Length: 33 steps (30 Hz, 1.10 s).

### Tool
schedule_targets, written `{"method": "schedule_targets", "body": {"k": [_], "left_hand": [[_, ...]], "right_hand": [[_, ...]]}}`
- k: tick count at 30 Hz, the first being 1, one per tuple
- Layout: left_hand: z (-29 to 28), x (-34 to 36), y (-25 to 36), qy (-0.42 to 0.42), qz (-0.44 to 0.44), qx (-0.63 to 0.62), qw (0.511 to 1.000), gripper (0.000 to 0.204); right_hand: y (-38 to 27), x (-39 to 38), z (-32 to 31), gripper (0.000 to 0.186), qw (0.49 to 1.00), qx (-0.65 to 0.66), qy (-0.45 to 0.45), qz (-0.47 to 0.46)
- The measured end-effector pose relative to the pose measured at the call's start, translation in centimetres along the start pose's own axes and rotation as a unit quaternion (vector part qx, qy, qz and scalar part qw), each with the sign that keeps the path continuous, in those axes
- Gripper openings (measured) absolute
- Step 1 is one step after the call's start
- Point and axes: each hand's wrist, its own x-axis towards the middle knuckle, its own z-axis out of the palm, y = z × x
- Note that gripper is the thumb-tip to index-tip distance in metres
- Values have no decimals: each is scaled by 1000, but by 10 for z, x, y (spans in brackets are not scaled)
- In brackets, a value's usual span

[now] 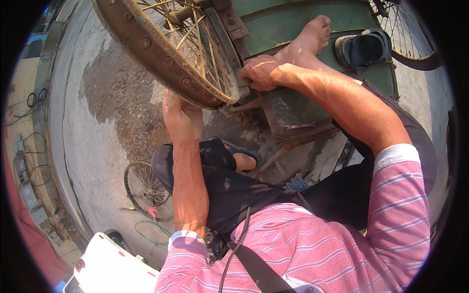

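A rusty spoked wheel (168,61) stands tilted at the upper middle, its brown rim studded with rivets and bare of any tire. From below, my left hand (183,117) reaches up against the rim's lower edge; its fingers are hidden behind the rim. Beside the wheel's right side, my right hand (261,73) is closed, fingers curled at the dark metal bar (224,46) running along the spokes. Whatever lies in those fingers is too small or covered to make out. My bare foot (312,36) rests on a green metal panel (273,27) behind that hand.
A dark sandal (364,49) lies on the green panel, with another spoked wheel (415,34) past it. At lower left are a smaller wheel (146,185), a green cord (146,232) and a white plastic case (110,266). Cables and power strips (29,188) line the left edge.
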Motion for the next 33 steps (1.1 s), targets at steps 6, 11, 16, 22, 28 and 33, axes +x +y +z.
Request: {"method": "schedule_targets", "body": {"k": [6, 11, 16, 22, 28, 33], "left_hand": [[-6, -2, -1, -62, 29, 1, 998, 39], [-5, -3, -2, -60, 36, 2, 998, 38], [-7, -5, 0, -69, 22, -7, 997, 44], [-1, -9, 2, -72, 39, -15, 997, 47], [-4, -9, 4, -113, 46, -41, 992, 46], [6, -9, -2, -35, 37, -36, 998, 40]], "right_hand": [[4, 4, 6, 14, 1000, -2, -3, -5], [2, 5, 6, 15, 1000, -7, -13, -1], [2, 7, 5, 17, 999, -22, -25, 3], [-1, 7, 3, 19, 998, -33, -47, 14], [-5, 3, -2, 22, 997, -45, -55, 11], [-5, 3, -1, 21, 998, -48, -49, 8]]}}
